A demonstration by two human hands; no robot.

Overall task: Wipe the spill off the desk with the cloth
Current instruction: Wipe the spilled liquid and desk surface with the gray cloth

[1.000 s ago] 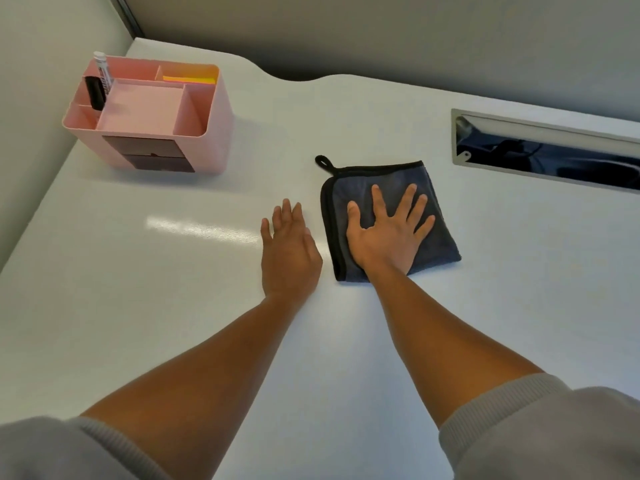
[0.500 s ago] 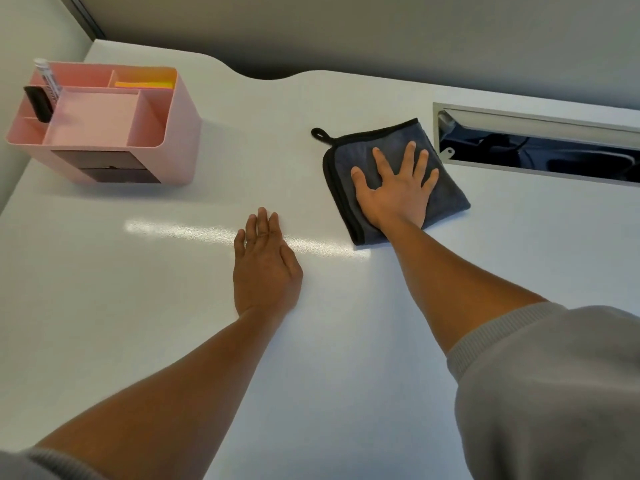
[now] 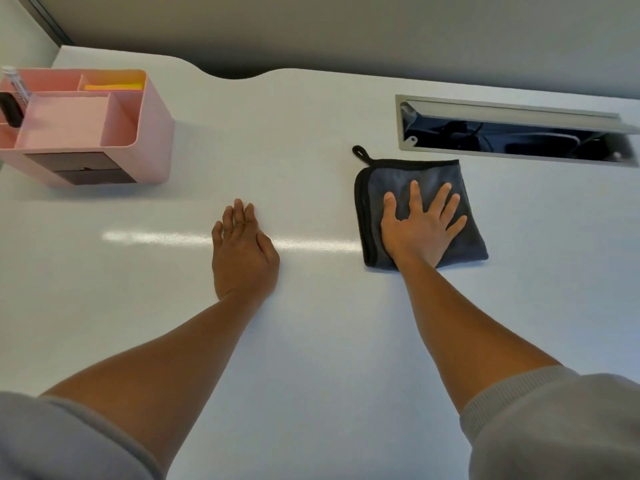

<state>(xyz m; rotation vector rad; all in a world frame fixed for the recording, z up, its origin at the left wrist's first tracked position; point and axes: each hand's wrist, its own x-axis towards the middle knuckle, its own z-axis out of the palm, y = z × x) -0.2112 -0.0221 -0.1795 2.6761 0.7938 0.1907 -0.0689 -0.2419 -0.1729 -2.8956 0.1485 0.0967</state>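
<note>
- My right hand (image 3: 420,230), fingers spread, presses flat on the folded cloth (image 3: 422,211), right of desk (image 3: 311,341) centre, near the far edge.
- Left hand (image 3: 242,251) flat, empty.
- Cloth looks soft, light; I judge palm pressure suits it.

Left hand (image 3: 242,252) flat, right hand (image 3: 420,228) splayed

A white desk (image 3: 311,341) is showing a bright streak of reflected light across its glossy top. A dark grey cloth (image 3: 433,178) is lying on it, edged in black with a black hanging loop. A pale pink organiser (image 3: 152,133) is showing two dark brown drawer fronts and something yellow in one compartment. Grey sleeves (image 3: 554,427) are framing the bottom corners. A silver-framed slot (image 3: 512,109) is opening onto darkness.
</note>
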